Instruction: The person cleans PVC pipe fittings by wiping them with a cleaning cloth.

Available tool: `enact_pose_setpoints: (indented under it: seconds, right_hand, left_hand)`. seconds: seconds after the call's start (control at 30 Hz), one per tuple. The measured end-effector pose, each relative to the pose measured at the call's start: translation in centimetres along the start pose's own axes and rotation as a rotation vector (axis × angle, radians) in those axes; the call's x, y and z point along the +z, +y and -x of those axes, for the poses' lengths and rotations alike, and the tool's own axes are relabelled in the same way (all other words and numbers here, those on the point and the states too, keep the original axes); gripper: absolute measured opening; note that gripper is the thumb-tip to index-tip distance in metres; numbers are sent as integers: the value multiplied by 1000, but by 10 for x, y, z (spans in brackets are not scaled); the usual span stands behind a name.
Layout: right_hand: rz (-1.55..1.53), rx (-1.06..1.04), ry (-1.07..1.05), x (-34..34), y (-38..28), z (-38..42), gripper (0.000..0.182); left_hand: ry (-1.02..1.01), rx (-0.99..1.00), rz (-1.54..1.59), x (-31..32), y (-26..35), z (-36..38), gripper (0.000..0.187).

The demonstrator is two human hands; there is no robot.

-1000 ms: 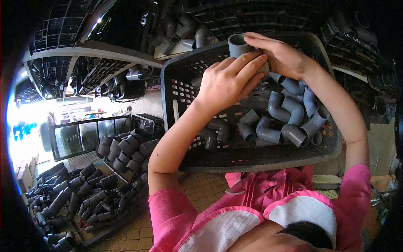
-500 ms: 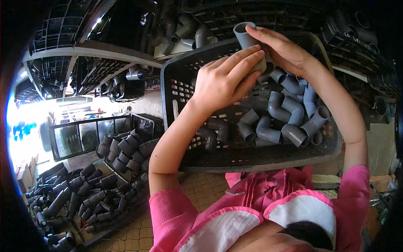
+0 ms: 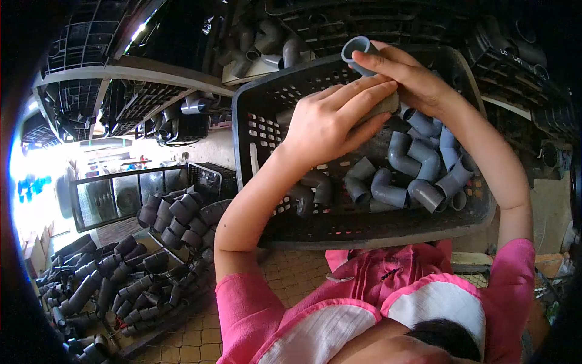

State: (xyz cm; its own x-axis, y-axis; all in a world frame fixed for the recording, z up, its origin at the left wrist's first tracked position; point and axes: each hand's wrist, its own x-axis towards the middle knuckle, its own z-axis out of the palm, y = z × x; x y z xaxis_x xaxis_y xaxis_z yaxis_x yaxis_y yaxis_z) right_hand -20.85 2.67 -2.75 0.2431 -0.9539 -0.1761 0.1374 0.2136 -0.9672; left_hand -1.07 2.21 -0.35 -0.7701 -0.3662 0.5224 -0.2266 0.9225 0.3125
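Note:
In my right hand (image 3: 409, 76) is a grey plastic pipe fitting (image 3: 359, 45), gripped with its round open end facing up. The lower part of the fitting is hidden behind my hands. My left hand (image 3: 336, 118) is closed over a tan-grey wad (image 3: 385, 104), which looks like cloth or a pad, and presses it against the fitting's side. Both hands are above the far part of a black plastic crate (image 3: 376, 236). Inside it, below my hands, lie several grey pipe elbows (image 3: 389, 189), mostly towards the right.
To the left, a large heap of dark grey pipe fittings (image 3: 133, 279) spreads beside a dark-framed bin (image 3: 97, 203). More elbows (image 3: 267, 39) sit on a ledge behind the crate. Racks with black crates (image 3: 142, 100) stand at the upper left, and dark crates (image 3: 506, 45) at the upper right.
The fitting has tilted so its open end faces me more, and it sits slightly lower. My left hand has slid a little right and down along it with the wad.

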Motion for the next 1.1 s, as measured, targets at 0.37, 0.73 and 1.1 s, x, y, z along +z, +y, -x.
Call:
enact_pose_setpoints:
  seconds: [0.37,0.73,1.1]
  right_hand:
    - [2,-223,285,8,5,-1,66]
    - [639,-647,400,8,31,-12,50]
    - [130,-396,451,16,23,-2,50]
  left_hand:
    - [221,-223,69,8,-6,0,36]
    - [103,-363,104,21,-8,11,38]
    - [75,-162,-328,25,3,10,49]
